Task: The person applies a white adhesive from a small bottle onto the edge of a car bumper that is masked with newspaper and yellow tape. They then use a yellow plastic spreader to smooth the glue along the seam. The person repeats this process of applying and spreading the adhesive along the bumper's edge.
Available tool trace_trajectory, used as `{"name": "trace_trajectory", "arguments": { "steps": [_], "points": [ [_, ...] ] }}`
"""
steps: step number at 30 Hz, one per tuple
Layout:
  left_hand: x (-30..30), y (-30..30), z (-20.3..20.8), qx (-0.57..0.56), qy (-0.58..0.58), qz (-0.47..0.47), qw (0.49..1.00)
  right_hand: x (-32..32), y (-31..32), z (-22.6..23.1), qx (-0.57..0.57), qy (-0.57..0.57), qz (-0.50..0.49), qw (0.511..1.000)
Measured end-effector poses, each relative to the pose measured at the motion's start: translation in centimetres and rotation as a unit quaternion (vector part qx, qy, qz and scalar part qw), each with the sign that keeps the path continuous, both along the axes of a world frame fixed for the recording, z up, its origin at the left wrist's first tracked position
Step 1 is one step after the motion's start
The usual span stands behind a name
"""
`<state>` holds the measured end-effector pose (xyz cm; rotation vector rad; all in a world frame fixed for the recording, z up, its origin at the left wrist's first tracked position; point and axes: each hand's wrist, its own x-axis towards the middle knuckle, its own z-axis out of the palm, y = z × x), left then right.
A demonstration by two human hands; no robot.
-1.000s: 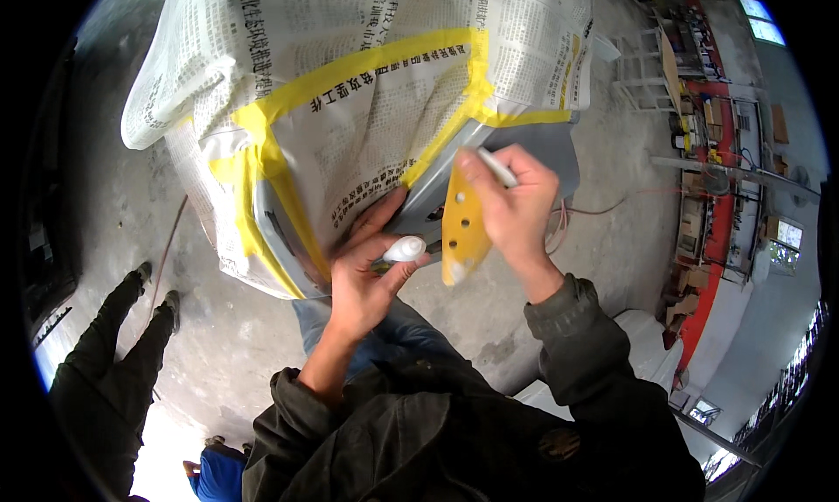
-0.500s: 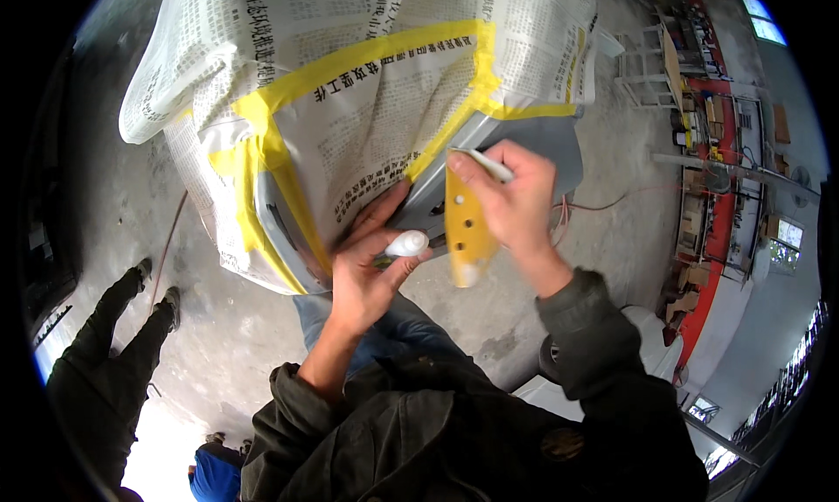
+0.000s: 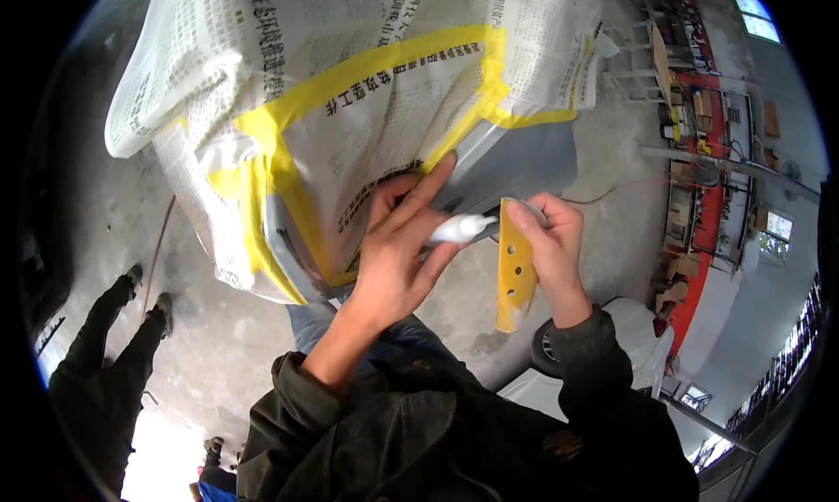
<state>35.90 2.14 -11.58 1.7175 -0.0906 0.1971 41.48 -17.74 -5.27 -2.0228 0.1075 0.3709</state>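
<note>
White bottle [image 3: 457, 229] in the left hand [image 3: 393, 264]

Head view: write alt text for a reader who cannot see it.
A person's left hand holds a white nozzle bottle by a grey panel, the tip pointing toward a perforated yellow strip gripped in the right hand. Newspaper and yellow tape border the panel.
</note>
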Motion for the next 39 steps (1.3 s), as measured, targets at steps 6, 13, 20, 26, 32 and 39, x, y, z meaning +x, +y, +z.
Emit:
{"name": "trace_trajectory", "arguments": {
  "steps": [6, 13, 20, 26, 32, 39],
  "points": [
    [2.6, 0.0, 1.5, 0.016, -0.012, -0.011, 1.000, -0.6, 0.5, 0.3, 0.028, -0.025, -0.054, 0.998],
    [-0.1, 1.0, 0.2, 0.014, 0.008, -0.021, 1.000, 0.5, 2.3, 1.7, 0.016, -0.049, -0.056, 0.997],
    [-5.5, 0.1, -3.5, -0.079, 0.050, -0.006, 0.996, 1.6, 8.2, 1.3, -0.095, -0.141, -0.065, 0.983],
    [-8.3, 1.0, -4.8, -0.130, 0.083, -0.023, 0.988, 2.2, 9.8, 0.6, -0.147, -0.189, -0.099, 0.966],
    [-10.2, 2.0, -5.3, -0.181, 0.171, -0.057, 0.967, 2.3, 10.0, -1.5, -0.208, -0.232, -0.092, 0.946],
    [-11.3, 2.4, -5.1, -0.211, 0.211, -0.075, 0.952, 1.5, 11.4, -2.8, -0.166, -0.302, -0.156, 0.926]
  ]
}}
